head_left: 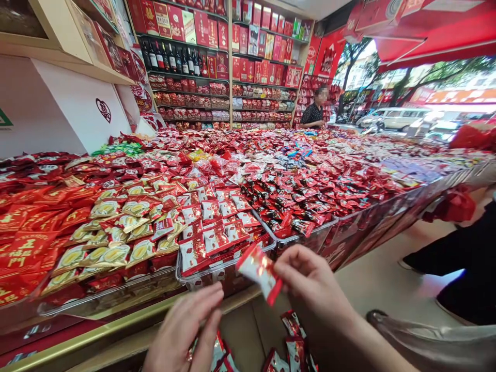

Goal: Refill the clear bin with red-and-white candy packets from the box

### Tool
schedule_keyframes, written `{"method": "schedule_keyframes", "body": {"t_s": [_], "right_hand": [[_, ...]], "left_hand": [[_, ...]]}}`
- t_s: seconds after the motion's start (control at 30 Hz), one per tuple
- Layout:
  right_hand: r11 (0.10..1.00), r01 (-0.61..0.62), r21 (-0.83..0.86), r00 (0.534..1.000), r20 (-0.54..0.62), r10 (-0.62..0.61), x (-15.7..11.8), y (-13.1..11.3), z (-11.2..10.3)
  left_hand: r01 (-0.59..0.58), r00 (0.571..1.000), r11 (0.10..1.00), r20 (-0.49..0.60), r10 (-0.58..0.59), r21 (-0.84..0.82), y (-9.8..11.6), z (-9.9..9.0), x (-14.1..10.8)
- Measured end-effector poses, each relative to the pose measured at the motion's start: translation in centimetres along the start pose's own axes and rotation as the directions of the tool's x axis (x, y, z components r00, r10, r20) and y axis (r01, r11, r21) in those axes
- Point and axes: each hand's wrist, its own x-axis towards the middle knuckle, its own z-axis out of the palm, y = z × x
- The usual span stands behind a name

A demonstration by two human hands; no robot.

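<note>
Here, one sweet packet (256,269) is pinched between the right hand's (306,274) thumb and fingers, before a clear tray (217,270) of similar packets | the left hand (188,325) is held alongside, its grip untellable from this angle | loose packets (296,352) are seen below.

Free air spans the heaped packets (248,188), left to right — a clear tray's rim (211,270) stands near, tall shelves (231,77) far.
</note>
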Motion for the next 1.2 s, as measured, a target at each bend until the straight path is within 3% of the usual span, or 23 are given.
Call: {"method": "schedule_keyframes", "body": {"t_s": [0.07, 0.1, 0.17, 0.27, 0.47, 0.7, 0.83, 0.97, 1.2], "right_hand": [[0.995, 0.081, -0.059, 0.990, -0.108, -0.087, 2.4, -0.8, -0.8], [0.987, 0.111, -0.112, 0.982, -0.139, -0.127, 3.5, -1.0, -1.0], [0.964, 0.139, -0.225, 0.969, -0.171, -0.180, 5.3, -1.1, -0.9], [0.914, 0.136, -0.383, 0.962, -0.168, -0.214, 6.7, -0.9, -0.2], [0.645, 0.159, -0.748, 0.955, -0.051, -0.294, 6.5, -1.8, 0.3], [0.434, 0.169, -0.885, 0.947, 0.024, -0.320, 6.7, -1.7, 0.1], [0.428, 0.171, -0.888, 0.951, 0.035, -0.307, 6.2, -1.6, -0.1], [0.476, 0.272, -0.836, 0.939, 0.122, -0.323, 6.0, -1.7, -0.3], [0.422, 0.320, -0.848, 0.940, 0.227, -0.255, 6.8, -2.5, -0.8]], "left_hand": [[-0.343, 0.936, 0.905, 0.008, 0.352, 0.250, 0.4, -0.2, 3.1], [-0.406, 0.910, 0.841, 0.074, 0.408, 0.357, 0.6, 0.0, 4.7], [-0.392, 0.919, 0.750, 0.186, 0.348, 0.532, 1.1, 0.8, 7.4], [-0.316, 0.947, 0.687, 0.255, 0.193, 0.655, 2.0, 2.3, 9.9], [-0.329, 0.936, 0.625, 0.331, 0.119, 0.708, 3.5, 2.8, 11.2], [-0.361, 0.928, 0.664, 0.321, 0.188, 0.655, 3.3, 3.4, 10.9], [-0.412, 0.905, 0.715, 0.345, 0.249, 0.564, 1.9, 3.8, 10.8], [-0.471, 0.867, 0.744, 0.406, 0.290, 0.474, 1.3, 3.7, 10.9], [-0.509, 0.843, 0.710, 0.450, 0.295, 0.488, 1.3, 3.9, 10.3]]}}
